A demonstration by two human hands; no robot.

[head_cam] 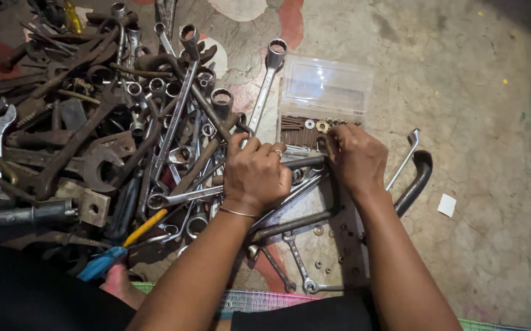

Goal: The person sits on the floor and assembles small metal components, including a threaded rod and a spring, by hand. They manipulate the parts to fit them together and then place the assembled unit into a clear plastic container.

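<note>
While both hands work at the centre of the frame, the left hand (254, 173) lies curled, knuckles up, over the near end of a dark metal bar (305, 162); its fingers (248, 149) are folded down around it, so the grip looks closed on the bar, seemingly to hold it steady. The right hand (356, 158) sits just right of it, at the front edge of a clear plastic box (325, 101); its fingers (333, 146) bend inward toward the bar's other end and the box's contents, and whether they pinch something small or only press on the bar I cannot tell. The box stands open, lid tipped back toward the upper middle of the frame, so its rusty nails, screws and washers (321, 126) lie within reach just above the hands.

A heap of wrenches and spanners (124, 122) fills the left half of the frame, overlapping; blue-and-yellow-handled pliers (118, 248) lie at its lower edge; a bent dark pipe (417, 178) lies right of the right wrist; loose nuts (323, 245) scatter below the hands.

Everything rests on a worn concrete floor (480, 92), stained and mottled; a woven mat (259, 300) edges the bottom of the frame; the light is dim.
</note>
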